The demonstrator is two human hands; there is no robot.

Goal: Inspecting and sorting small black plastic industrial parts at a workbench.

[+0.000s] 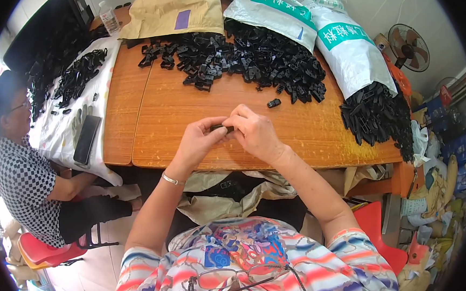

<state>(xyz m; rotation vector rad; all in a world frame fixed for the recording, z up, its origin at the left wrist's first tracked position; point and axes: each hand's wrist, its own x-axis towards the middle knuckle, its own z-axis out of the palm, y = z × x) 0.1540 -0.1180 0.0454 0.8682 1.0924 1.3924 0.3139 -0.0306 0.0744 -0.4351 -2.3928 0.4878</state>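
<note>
Over the front part of the wooden table, my left hand (199,141) and my right hand (256,134) meet, fingers closed. Pinched between their fingertips is a small black plastic part (219,128), mostly hidden by the fingers. A single black piece (274,103) lies just beyond my right hand. Farther back spreads a large heap of black plastic pieces (270,62), spilling from the mouths of a brown paper bag (175,11) and a white-and-green sack (275,15). Below the table edge, in front of me, an open brown bag (269,192) has black pieces inside.
Longer black pieces (374,114) pour from another white sack (345,45) at the right table edge. At left, a seated person (24,176) is beside a cloth-covered table with a phone (87,140) and a water bottle (109,18). A fan (409,48) stands back right.
</note>
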